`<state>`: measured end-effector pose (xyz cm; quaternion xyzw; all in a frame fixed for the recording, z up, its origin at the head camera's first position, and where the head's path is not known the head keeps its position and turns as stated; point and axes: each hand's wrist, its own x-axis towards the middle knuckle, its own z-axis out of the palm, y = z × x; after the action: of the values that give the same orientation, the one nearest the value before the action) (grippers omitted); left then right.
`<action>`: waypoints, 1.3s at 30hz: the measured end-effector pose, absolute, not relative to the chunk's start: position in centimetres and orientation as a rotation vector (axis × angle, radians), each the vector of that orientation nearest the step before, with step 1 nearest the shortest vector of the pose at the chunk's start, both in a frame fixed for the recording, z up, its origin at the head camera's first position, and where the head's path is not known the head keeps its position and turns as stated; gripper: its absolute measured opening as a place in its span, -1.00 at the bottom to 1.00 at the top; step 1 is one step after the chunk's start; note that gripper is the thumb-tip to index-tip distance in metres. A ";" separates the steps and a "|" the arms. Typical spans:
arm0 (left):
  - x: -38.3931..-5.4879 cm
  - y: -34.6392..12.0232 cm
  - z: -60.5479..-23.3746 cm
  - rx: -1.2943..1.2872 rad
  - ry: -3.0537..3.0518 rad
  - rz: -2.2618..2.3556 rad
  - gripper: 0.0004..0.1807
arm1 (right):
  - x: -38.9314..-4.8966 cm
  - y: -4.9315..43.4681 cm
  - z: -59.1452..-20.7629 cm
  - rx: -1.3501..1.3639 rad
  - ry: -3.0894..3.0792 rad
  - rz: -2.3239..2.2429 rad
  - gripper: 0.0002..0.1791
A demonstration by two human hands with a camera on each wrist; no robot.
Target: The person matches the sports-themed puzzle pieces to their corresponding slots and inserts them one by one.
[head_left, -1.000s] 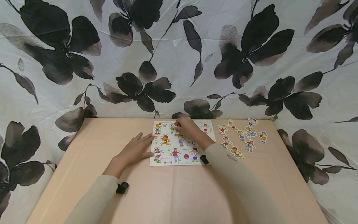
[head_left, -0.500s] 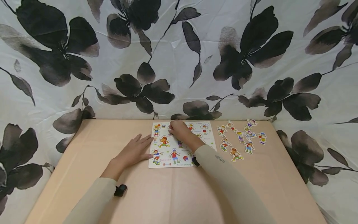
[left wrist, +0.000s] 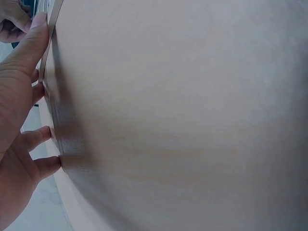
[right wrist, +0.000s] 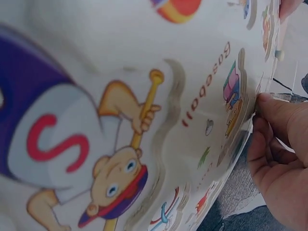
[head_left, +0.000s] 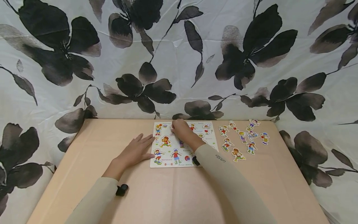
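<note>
A white puzzle board [head_left: 165,160] printed with sporting children lies near the table's far edge. My left hand [head_left: 134,151] rests at its left side, fingers spread, thumb and fingertips at the edge. In the left wrist view that thumb [left wrist: 33,41] lies along the board's rim. My right hand [head_left: 184,132] reaches over the upper middle of the board, thumb and fingers pinching a thin puzzle piece, mostly hidden behind the hand. The right wrist view has the right hand [right wrist: 281,149] low at the board's surface, beyond a figure in a baseball cap [right wrist: 118,178] and the word Baseball.
Several loose child-shaped pieces, such as a running figure [head_left: 238,154] and a cyclist [head_left: 252,134], lie on the table right of the board. A flower-patterned cloth [head_left: 193,71] hangs behind the beige table [head_left: 167,196].
My right hand has shifted slightly left along the top row of the board, then stayed there. The left hand keeps its place at the board's edge.
</note>
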<state>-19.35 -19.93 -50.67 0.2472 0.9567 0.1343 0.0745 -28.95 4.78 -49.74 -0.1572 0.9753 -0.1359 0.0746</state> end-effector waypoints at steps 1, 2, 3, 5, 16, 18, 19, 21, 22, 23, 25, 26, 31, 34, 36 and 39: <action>-19.3 -19.9 -50.7 0.744 2.870 0.404 -0.05 | -29.0 4.8 -49.8 -0.470 2.927 -0.406 -0.81; -19.3 -19.9 -50.7 0.746 2.870 0.402 -0.05 | -28.9 4.8 -49.8 -0.470 2.926 -0.408 -0.81; -19.3 -19.9 -50.7 0.750 2.872 0.398 -0.05 | -28.9 4.7 -49.9 -0.473 2.927 -0.406 -0.81; -19.3 -19.9 -50.7 0.744 2.868 0.397 -0.05 | -28.9 4.7 -49.9 -0.473 2.928 -0.401 -0.82; -19.7 -20.1 -51.0 0.726 2.858 0.382 -0.04 | -28.2 5.1 -49.1 -0.481 2.925 -0.469 -0.77; -19.7 -20.1 -51.1 0.731 2.854 0.384 -0.05 | -27.8 5.8 -48.8 -0.476 2.925 -0.529 -0.74; -19.7 -20.1 -51.1 0.734 2.852 0.384 -0.04 | -27.6 6.2 -48.6 -0.471 2.925 -0.559 -0.73; -19.7 -20.0 -51.0 0.735 2.850 0.388 -0.04 | -27.1 7.1 -48.3 -0.470 2.931 -0.619 -0.71; -19.7 -20.0 -51.0 0.733 2.847 0.390 -0.04 | -26.9 7.5 -48.2 -0.466 2.930 -0.651 -0.71; -19.7 -20.0 -51.0 0.736 2.847 0.393 -0.04 | -26.7 8.0 -48.0 -0.465 2.927 -0.687 -0.70; -19.7 -20.0 -51.0 0.733 2.847 0.388 -0.04 | -26.3 8.9 -47.6 -0.480 2.925 -0.750 -0.71; -19.6 -20.0 -50.9 0.736 2.849 0.388 -0.05 | -26.1 9.3 -47.5 -0.495 2.928 -0.776 -0.71; -19.6 -20.0 -50.7 0.729 2.841 0.384 -0.05 | -25.3 11.6 -46.7 -0.542 2.957 -0.811 -0.70; -19.5 -19.9 -50.6 0.734 2.840 0.385 -0.05 | -24.8 13.0 -46.4 -0.530 2.961 -0.820 -0.66; -19.4 -19.9 -50.6 0.736 2.841 0.384 -0.05 | -24.6 14.1 -46.3 -0.501 2.964 -0.831 -0.66; -19.4 -19.9 -50.6 0.743 2.844 0.387 -0.05 | -24.3 16.0 -46.4 -0.442 2.970 -0.838 -0.66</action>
<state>-19.41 -19.86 -50.59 0.2496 0.9555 0.1301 0.0884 -24.31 15.97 -46.37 -0.1418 0.9527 -0.2687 0.0122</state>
